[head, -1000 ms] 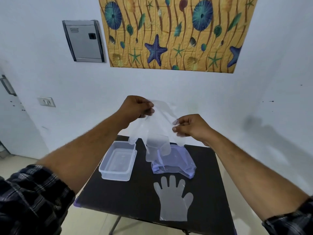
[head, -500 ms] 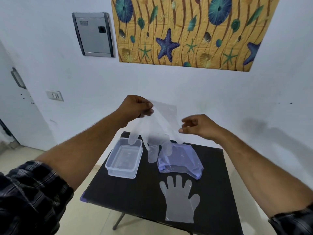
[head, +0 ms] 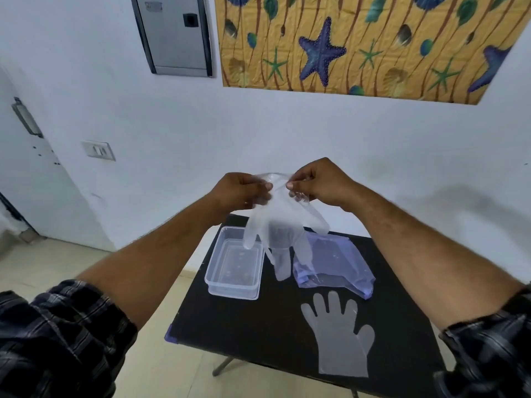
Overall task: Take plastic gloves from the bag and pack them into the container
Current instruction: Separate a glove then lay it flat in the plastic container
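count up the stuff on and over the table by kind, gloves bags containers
gloves: 2, one held up by the left hand and right hand by its cuff, one lying flat on the table
bags: 1, bluish, lying on the table
containers: 1, clear, no glove in it
total: 4

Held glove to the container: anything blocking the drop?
Nothing visible. Both hands, left and right, pinch the glove above the table. The container sits open and lidless below-left, nothing seen inside; the bag lies beside it.
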